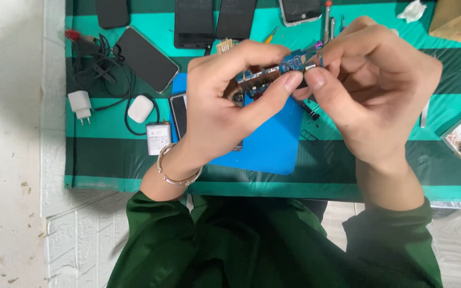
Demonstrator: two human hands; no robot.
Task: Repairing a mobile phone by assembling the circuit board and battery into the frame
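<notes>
Both hands are meeting above the worktop [348,186], the left hand [217,106] and right hand [372,93] each closing a fingertip grip on one small blue circuit board [281,66], held up over the blue mat [273,146]. Fingers are hiding much of the board and the opened phone [180,114] beneath. Around them, four dark phones are lying along the far edge, with a fifth, a black smartphone [146,58], angled at left. One white charger plug [80,104], one white earbud case [140,108], one battery [158,137] and one tangled black cable [102,69] are sitting on the striped green cloth.
</notes>
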